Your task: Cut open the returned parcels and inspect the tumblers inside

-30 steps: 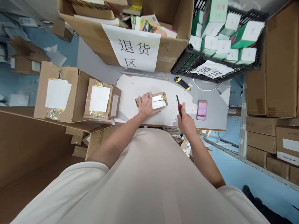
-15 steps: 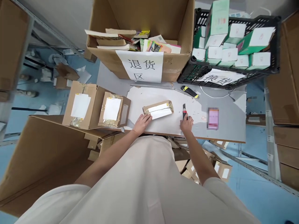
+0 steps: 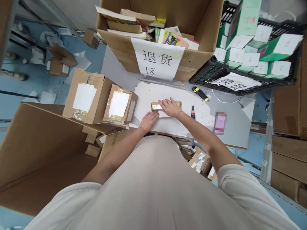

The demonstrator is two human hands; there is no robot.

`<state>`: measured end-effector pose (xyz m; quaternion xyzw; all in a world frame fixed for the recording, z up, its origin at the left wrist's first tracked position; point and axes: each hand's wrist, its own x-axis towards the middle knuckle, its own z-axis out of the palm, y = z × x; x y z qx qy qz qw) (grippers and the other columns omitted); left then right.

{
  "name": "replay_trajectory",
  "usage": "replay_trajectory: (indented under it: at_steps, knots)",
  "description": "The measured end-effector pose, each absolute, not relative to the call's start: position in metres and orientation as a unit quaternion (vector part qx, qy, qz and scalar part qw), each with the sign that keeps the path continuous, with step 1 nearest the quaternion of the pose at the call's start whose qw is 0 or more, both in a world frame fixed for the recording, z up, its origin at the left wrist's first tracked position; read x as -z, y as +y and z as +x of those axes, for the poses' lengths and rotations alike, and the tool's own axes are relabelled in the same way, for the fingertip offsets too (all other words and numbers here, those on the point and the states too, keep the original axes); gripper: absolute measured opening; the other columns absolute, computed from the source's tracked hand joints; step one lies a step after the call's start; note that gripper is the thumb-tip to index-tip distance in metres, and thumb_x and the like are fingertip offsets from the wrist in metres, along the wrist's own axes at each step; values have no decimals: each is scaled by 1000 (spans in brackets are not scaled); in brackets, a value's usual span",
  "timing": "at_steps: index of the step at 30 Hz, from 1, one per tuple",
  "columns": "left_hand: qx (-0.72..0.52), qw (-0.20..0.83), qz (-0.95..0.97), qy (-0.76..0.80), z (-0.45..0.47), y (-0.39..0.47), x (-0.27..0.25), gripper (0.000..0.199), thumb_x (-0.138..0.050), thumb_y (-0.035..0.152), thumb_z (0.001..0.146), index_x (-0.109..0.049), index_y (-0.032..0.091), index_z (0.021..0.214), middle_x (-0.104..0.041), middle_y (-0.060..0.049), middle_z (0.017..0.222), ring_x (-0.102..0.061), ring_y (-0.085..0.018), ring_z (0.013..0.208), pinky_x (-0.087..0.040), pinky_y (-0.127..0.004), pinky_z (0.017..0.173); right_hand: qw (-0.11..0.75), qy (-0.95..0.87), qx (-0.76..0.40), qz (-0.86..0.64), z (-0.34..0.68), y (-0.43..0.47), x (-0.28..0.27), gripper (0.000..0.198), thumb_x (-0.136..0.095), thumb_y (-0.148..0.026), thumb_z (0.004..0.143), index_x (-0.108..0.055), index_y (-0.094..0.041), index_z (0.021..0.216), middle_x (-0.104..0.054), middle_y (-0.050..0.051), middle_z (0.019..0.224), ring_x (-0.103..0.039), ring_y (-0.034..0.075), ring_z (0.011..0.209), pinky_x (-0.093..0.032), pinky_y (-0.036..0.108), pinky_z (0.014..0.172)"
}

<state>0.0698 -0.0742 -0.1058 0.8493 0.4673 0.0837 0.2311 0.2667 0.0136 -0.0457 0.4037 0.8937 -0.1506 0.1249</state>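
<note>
On the pale sheet in the middle of the table lies a small narrow cardboard box point(image 3: 178, 103) with a white label, partly covered by my hands. My left hand point(image 3: 149, 121) grips its near left corner, the fingers close together. From above, my right hand point(image 3: 170, 108) reaches across the same box and holds its top, fingers curled toward the left end. What the fingertips pinch there is too small to make out. A red and black utility knife point(image 3: 193, 113), blade out, lies on the table to the right of the box.
Two taped cartons point(image 3: 83, 99) with white labels stand at the left. Behind are a large carton point(image 3: 115, 48) of books and a black crate point(image 3: 203, 72) of green-and-white boxes. A yellow-black cutter point(image 3: 200, 93) and a blurred pink item point(image 3: 220, 123) lie right.
My right hand has let go of the red utility knife, leaving it on the table, and moved left onto the small box. My left hand stays at the box's left end. The view has shifted.
</note>
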Motion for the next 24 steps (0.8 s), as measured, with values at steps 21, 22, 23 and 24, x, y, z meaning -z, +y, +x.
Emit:
replay_trajectory:
  at_steps: [21, 22, 23, 24]
  knots:
    - [-90, 212, 872, 431, 72, -79, 112, 43, -34, 10, 94, -57, 17, 129, -61, -13, 132, -50, -22, 130, -41, -44, 108, 158, 750, 375, 522, 368, 57, 44, 28, -49, -36, 94, -66, -15, 101, -72, 7, 85, -65, 19, 82, -45, 25, 76]
    - [-92, 207, 871, 436, 73, -80, 111, 44, -34, 8, 93, -57, 18, 130, -60, -13, 132, -49, -22, 131, -41, -44, 108, 130, 726, 392, 550, 368, 57, 49, 29, -50, -35, 93, -65, -15, 106, -72, 6, 85, -65, 18, 81, -46, 26, 77]
    - [-92, 202, 869, 443, 74, -80, 109, 46, -35, 7, 91, -57, 18, 130, -60, -13, 133, -48, -23, 132, -41, -45, 108, 90, 709, 385, 583, 365, 52, 53, 32, -50, -34, 92, -62, -14, 114, -72, 7, 88, -65, 19, 83, -47, 27, 79]
    - [-90, 196, 867, 449, 74, -80, 106, 47, -35, 5, 90, -57, 19, 130, -58, -14, 135, -46, -23, 134, -39, -47, 109, 38, 701, 352, 619, 362, 43, 56, 37, -50, -32, 92, -57, -13, 123, -71, 9, 94, -64, 21, 89, -47, 31, 83]
